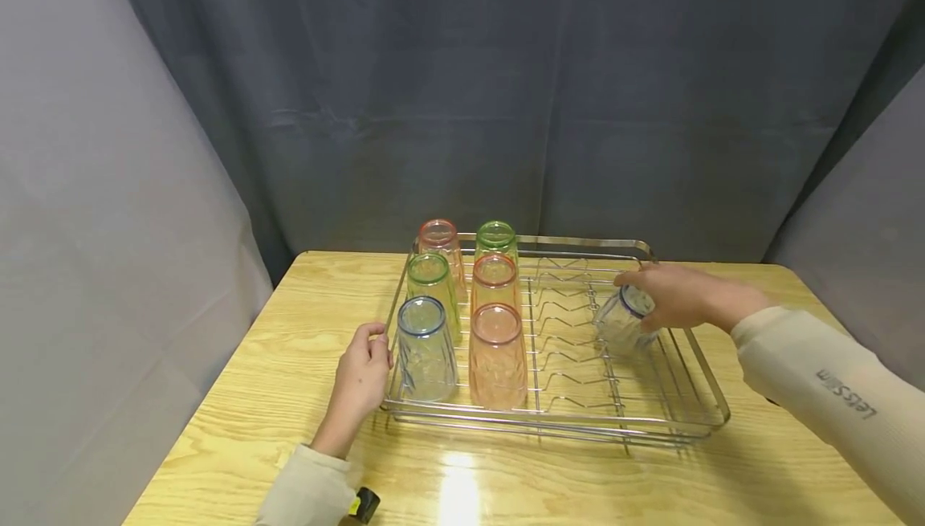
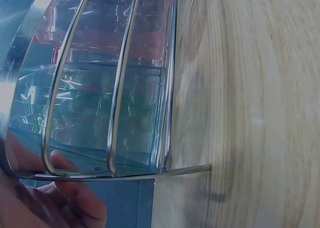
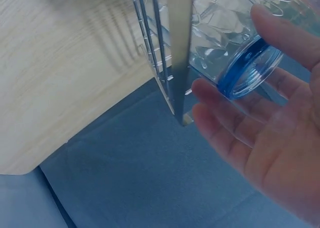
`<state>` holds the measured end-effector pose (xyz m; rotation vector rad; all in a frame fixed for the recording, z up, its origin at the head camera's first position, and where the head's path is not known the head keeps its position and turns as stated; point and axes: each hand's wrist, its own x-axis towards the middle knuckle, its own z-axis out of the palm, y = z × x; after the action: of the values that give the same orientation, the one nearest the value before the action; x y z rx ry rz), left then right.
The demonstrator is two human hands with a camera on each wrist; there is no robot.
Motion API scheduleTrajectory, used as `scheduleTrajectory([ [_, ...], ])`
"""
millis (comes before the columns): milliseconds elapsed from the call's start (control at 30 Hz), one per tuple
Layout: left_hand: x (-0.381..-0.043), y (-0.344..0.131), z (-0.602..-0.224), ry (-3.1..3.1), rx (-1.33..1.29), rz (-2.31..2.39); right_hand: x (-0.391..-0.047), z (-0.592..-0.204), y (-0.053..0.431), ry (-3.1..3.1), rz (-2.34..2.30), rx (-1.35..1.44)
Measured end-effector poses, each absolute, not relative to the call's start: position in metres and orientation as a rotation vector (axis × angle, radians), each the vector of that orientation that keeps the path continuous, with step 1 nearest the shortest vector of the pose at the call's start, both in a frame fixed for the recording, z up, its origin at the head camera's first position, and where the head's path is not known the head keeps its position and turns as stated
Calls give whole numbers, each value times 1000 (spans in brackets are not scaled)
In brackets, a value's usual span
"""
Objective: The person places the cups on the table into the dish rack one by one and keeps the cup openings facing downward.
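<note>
My right hand holds a clear glass tumbler by its blue-ringed end, thumb on one side and fingers on the other. The tumbler leans inside the right part of a metal wire dish rack. At the rack's left side, my left hand grips the rim, its fingers curled about the metal in the left wrist view. Beside it, a blue-ringed tumbler stands narrow end up. Next to that is an orange tumbler at the rack's front.
Behind these stand a green tumbler, a red-ringed tumbler, a second orange-red tumbler and another green tumbler. The rack sits on a wooden table. Dark curtain hangs behind. A small black object lies near the left sleeve.
</note>
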<state>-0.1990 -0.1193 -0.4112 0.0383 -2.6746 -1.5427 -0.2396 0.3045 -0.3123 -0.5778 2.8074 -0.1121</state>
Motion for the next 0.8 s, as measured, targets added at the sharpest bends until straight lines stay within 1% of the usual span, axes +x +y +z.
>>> scheduleTrajectory([
  [300,-199,-115,-418,-2667,-20,-1583,-237,-322,309,2785,-112,-553],
  [567,-200,-117,-416,-2655,36,-1603,-239,-327,307,2808,-131,-516],
  [800,-203,-122,-416,-2653,30,-1613,-240,-333,304,2858,-108,-514],
])
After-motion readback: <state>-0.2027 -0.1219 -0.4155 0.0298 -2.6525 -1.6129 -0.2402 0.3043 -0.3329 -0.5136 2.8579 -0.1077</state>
